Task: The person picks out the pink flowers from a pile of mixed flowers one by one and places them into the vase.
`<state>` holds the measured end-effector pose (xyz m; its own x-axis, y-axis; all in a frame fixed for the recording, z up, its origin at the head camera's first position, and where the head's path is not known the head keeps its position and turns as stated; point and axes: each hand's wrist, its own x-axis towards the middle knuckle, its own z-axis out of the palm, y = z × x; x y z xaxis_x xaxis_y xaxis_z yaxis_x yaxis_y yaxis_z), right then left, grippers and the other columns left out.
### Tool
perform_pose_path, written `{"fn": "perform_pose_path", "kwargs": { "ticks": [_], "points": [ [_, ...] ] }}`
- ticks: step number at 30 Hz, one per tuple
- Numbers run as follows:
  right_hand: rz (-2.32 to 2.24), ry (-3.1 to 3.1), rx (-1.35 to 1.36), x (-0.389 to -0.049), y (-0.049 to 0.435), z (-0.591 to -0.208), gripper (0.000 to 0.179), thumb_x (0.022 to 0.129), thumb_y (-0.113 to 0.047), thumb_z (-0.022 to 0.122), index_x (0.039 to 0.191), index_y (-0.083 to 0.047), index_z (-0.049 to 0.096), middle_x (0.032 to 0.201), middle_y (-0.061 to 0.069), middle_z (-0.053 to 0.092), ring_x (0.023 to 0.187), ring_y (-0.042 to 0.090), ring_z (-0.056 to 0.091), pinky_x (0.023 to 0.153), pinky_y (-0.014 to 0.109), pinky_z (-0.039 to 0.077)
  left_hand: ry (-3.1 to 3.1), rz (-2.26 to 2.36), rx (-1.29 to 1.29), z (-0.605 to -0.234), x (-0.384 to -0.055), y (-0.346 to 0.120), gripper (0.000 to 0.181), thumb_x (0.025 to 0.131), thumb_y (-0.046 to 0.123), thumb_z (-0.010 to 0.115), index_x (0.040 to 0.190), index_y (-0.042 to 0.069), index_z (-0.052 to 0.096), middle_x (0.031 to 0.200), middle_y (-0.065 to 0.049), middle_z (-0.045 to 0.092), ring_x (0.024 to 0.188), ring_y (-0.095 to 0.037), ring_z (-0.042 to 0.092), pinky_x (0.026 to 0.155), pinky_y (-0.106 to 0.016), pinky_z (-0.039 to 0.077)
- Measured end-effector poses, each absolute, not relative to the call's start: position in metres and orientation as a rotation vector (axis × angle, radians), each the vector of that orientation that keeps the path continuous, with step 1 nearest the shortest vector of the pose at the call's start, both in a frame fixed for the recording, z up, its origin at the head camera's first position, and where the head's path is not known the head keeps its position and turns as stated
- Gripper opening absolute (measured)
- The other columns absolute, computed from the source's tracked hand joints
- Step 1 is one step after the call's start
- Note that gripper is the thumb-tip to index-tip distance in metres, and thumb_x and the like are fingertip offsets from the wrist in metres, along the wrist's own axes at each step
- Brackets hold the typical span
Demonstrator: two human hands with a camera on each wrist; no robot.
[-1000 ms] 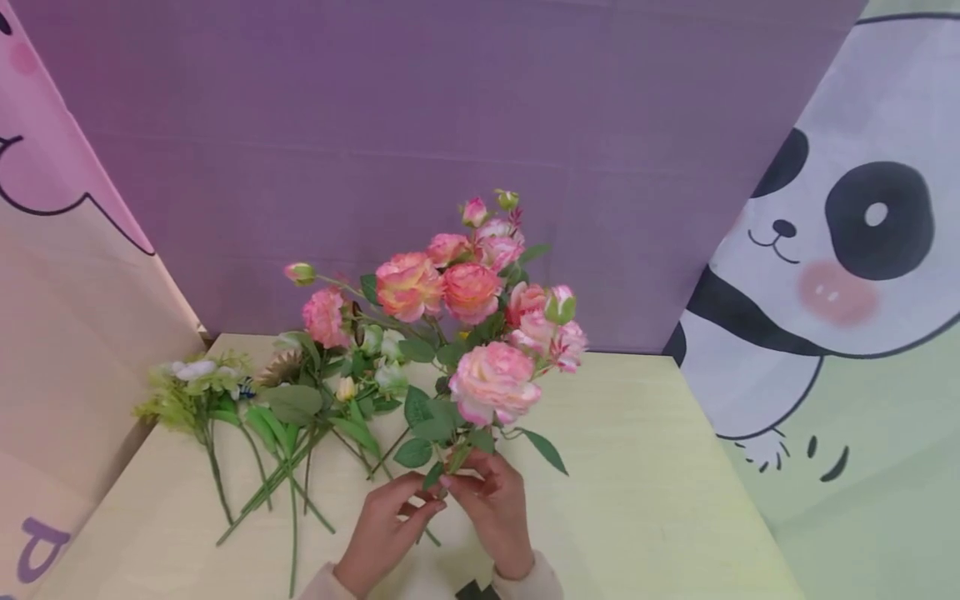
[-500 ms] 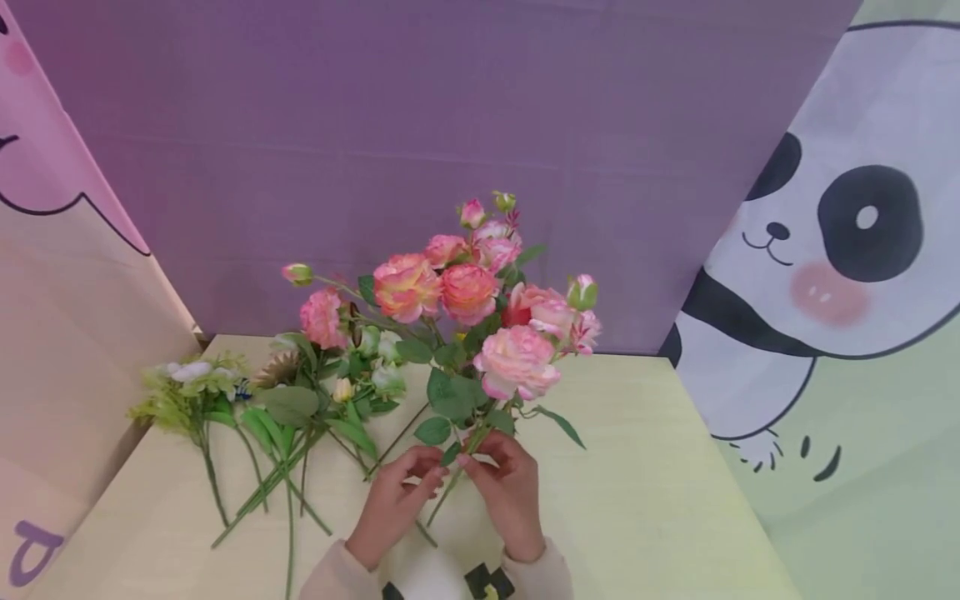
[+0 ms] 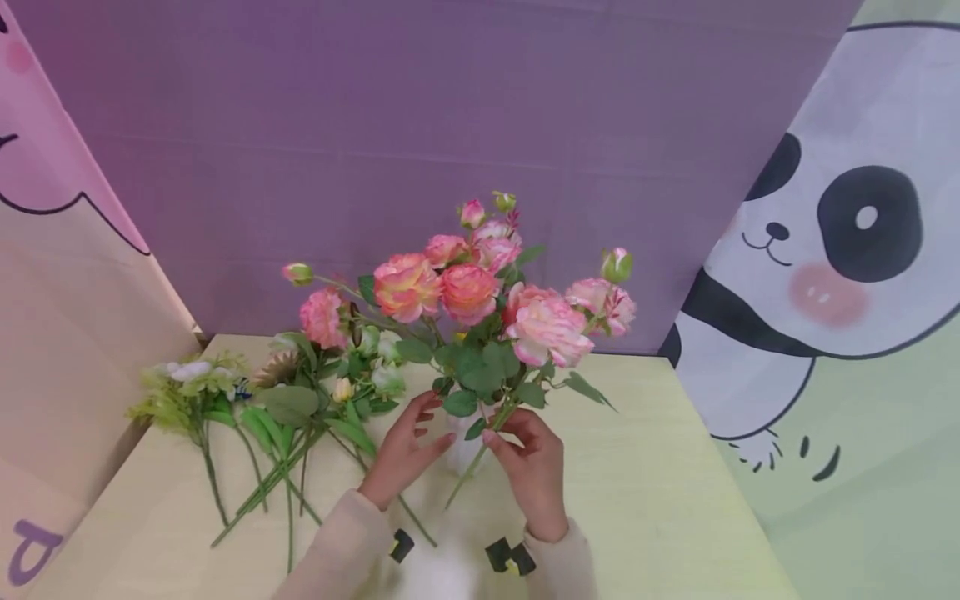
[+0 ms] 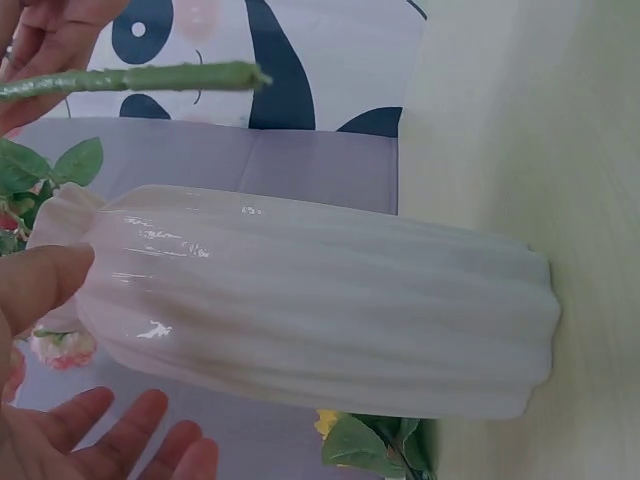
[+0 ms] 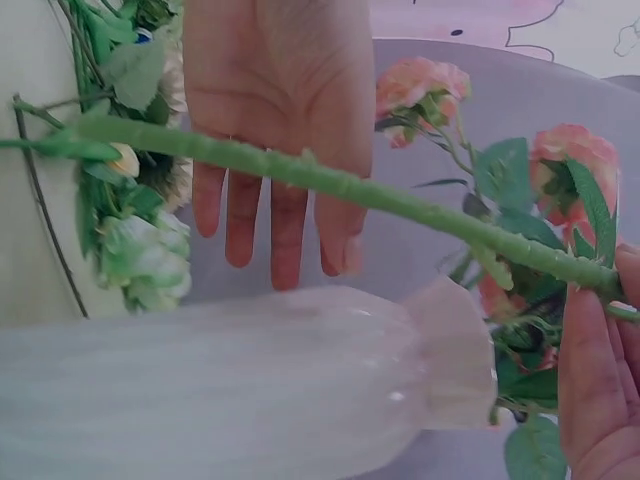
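Observation:
My right hand (image 3: 534, 467) pinches the green stem (image 5: 360, 190) of a pink artificial rose spray (image 3: 551, 332). The stem slants down toward me, its cut end free in the air beside the vase. A white fluted vase (image 4: 320, 300) stands upright on the table, mostly hidden by leaves and hands in the head view. Orange-pink roses (image 3: 407, 287) rise from its ruffled mouth. Left of the vase is my left hand (image 3: 408, 454), its fingers spread and relaxed. In the left wrist view its thumb (image 4: 50, 285) overlaps the vase's neck.
Several loose artificial stems lie crossed on the left of the pale table (image 3: 637, 483), among them a white-and-green bunch (image 3: 195, 379) and a brownish flower (image 3: 277, 371). A purple backdrop (image 3: 450, 100) stands behind, and a panda print (image 3: 847, 250) at the right.
My right hand has moved right and up with the rose spray, which now leans further right. My left hand has drawn apart from the right and spread its fingers. The vase shows between them.

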<state>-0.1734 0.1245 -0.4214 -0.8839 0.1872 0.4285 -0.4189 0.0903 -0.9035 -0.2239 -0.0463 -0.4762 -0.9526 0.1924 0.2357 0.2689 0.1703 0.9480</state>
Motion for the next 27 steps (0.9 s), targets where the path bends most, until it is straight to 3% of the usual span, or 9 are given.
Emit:
{"fn": "perform_pose_path", "kwargs": {
  "ticks": [7, 14, 19, 21, 27],
  "points": [
    [1.841, -1.864, 0.215, -0.181, 0.137, -0.407, 0.022, 0.076, 0.005, 0.074, 0.093, 0.008, 0.062, 0.081, -0.003, 0.067, 0.079, 0.013, 0.066, 0.065, 0.026, 0.057, -2.361, -1.897, -0.572, -0.469, -0.243, -0.033, 0.071, 0.081, 0.017, 0.075, 0.14, 0.004, 0.037, 0.138, -0.014, 0.045, 0.125, -0.033, 0.042, 0.101, -0.053, 0.037],
    [1.793, -1.825, 0.188, -0.187, 0.148, -0.393, 0.022, 0.075, 0.005, 0.075, 0.093, 0.008, 0.062, 0.081, -0.003, 0.068, 0.077, 0.011, 0.066, 0.064, 0.025, 0.057, -2.409, -1.878, -0.6, -0.462, -0.249, -0.026, 0.076, 0.078, 0.016, 0.077, 0.138, -0.004, 0.035, 0.138, -0.023, 0.042, 0.128, -0.037, 0.039, 0.105, -0.053, 0.033],
    [1.793, -1.788, 0.188, -0.194, 0.156, -0.383, 0.022, 0.075, 0.007, 0.074, 0.091, 0.011, 0.06, 0.08, -0.004, 0.068, 0.075, 0.011, 0.066, 0.065, 0.024, 0.057, -2.314, -2.011, -0.614, -0.455, -0.254, -0.016, 0.089, 0.072, 0.011, 0.081, 0.144, 0.004, 0.029, 0.145, -0.018, 0.035, 0.134, -0.033, 0.033, 0.11, -0.05, 0.027],
    [1.79, -1.779, 0.195, -0.197, 0.158, -0.38, 0.022, 0.075, 0.007, 0.074, 0.091, 0.011, 0.06, 0.08, -0.004, 0.068, 0.074, 0.011, 0.066, 0.066, 0.024, 0.057, -2.307, -2.025, -0.596, -0.463, -0.26, -0.011, 0.092, 0.071, 0.017, 0.082, 0.144, 0.01, 0.028, 0.146, -0.016, 0.034, 0.135, -0.031, 0.033, 0.11, -0.049, 0.028],
    [1.772, -1.77, 0.196, -0.206, 0.167, -0.374, 0.022, 0.077, 0.004, 0.074, 0.092, 0.011, 0.06, 0.08, -0.002, 0.068, 0.072, 0.011, 0.066, 0.065, 0.025, 0.057, -2.318, -2.004, -0.558, -0.468, -0.262, -0.003, 0.086, 0.073, 0.022, 0.081, 0.143, 0.009, 0.032, 0.138, -0.018, 0.045, 0.126, -0.033, 0.044, 0.104, -0.051, 0.036]
  ]
}}
